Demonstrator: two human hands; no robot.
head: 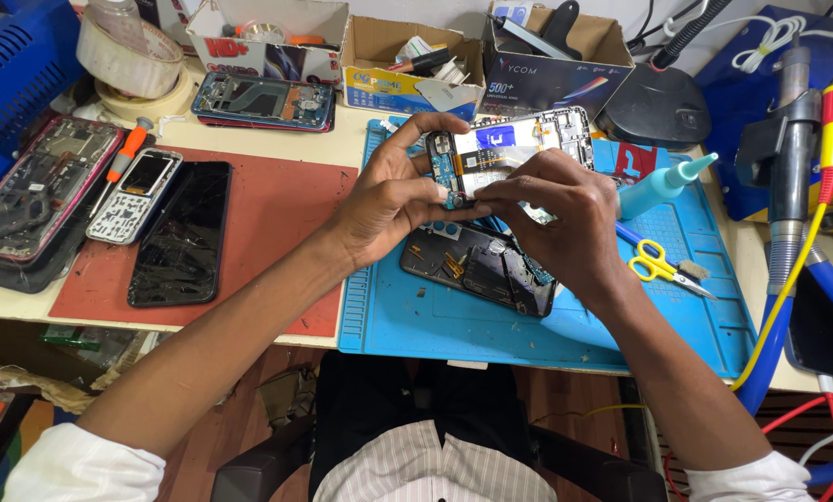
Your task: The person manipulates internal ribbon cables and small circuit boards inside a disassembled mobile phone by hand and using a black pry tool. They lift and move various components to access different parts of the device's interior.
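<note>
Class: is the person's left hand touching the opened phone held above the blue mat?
Touching. The head view shows the left hand gripping the opened phone's left end.

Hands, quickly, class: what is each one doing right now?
Left hand: closed on the opened phone frame, holding it.
Right hand: fingers pinched at the frame's lower edge.

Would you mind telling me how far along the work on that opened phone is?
Done: the opened phone has its back off, boards and battery exposed. In hand: left hand holds it while right hand presses near its lower end. Left: it remains uncovered, and a dark opened phone part lies on the blue mat.
</note>
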